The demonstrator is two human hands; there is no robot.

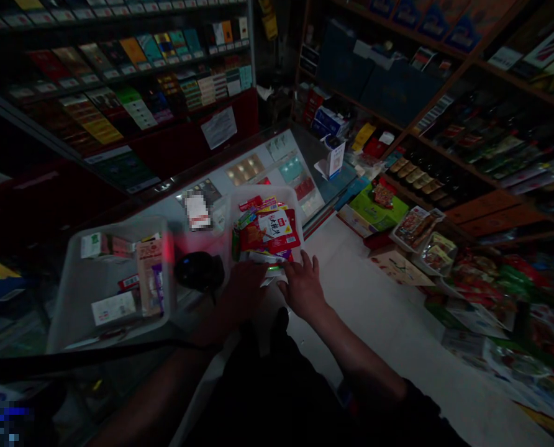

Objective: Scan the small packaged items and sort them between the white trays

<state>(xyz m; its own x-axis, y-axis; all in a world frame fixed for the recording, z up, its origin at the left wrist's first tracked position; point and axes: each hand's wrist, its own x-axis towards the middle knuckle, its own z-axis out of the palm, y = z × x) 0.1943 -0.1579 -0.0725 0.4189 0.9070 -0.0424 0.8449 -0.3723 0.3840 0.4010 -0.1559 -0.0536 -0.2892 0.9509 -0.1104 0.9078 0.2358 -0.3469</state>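
Observation:
A translucent plastic bin (299, 205) full of snack packets stands at the near edge of the glass counter. On top in it lies a red snack bag (281, 230) with a white label. My right hand (305, 285) is at the bin's near right corner, its fingers spread and its thumb apart. My left hand (249, 285) is at the near left side of the same bin, dark, with its fingers mostly hidden. Between the hands shows a narrow green packet (275, 268); whether either hand touches it is unclear.
Left of the hands are a black scanner-like device (199, 271), glowing red beside it, and a second plastic bin (63, 310) with boxes and packets. Cigarette shelves (132, 68) rise behind the glass counter (253, 149). Boxes and bagged snacks (482, 279) line the right.

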